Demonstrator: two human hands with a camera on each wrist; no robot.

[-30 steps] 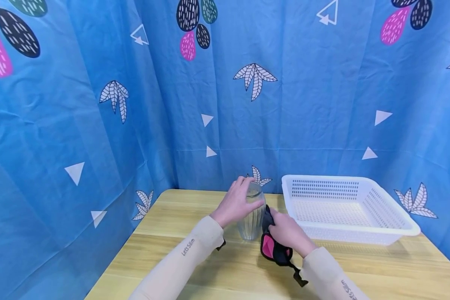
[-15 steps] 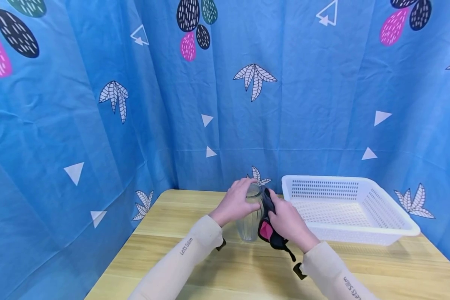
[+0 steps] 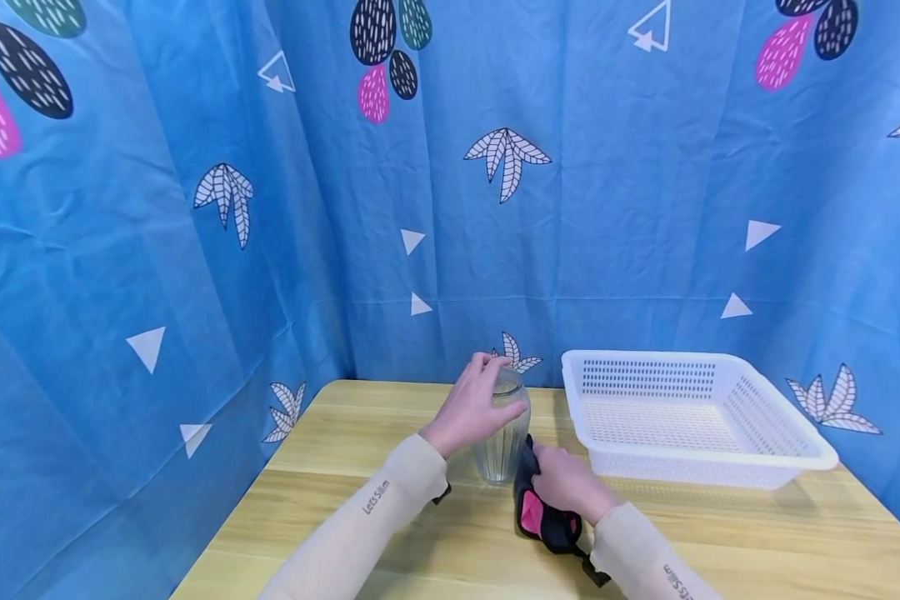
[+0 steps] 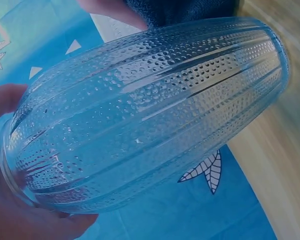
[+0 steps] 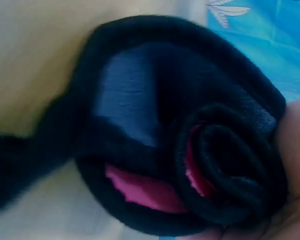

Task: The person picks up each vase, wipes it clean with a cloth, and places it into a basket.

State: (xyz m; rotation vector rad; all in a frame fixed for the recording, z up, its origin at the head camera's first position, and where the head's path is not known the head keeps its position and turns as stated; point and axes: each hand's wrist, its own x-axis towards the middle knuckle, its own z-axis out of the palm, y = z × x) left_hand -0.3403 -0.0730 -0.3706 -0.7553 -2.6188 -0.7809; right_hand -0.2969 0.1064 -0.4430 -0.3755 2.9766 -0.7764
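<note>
In the head view a clear glass vase (image 3: 501,450) stands upright on the table, ribbed and dimpled. My left hand (image 3: 471,408) grips it around the top, fingers and thumb on either side of the rim. The left wrist view shows that glass vase (image 4: 150,115) close up, its narrow base near the tabletop. My right hand (image 3: 570,479) holds a folded black and pink eye mask (image 3: 531,510) against or close by the vase's right side. Bound edges, a roll and a trailing strap show on the eye mask (image 5: 125,90) in the right wrist view.
A white perforated plastic basket (image 3: 708,458) sits on the right of the wooden table (image 3: 330,483). Behind and to the left hangs a blue patterned curtain (image 3: 450,250).
My right hand has gone up along the vase's side with the eye mask, then back down lower. The left hand and the vase have stayed almost in place.
</note>
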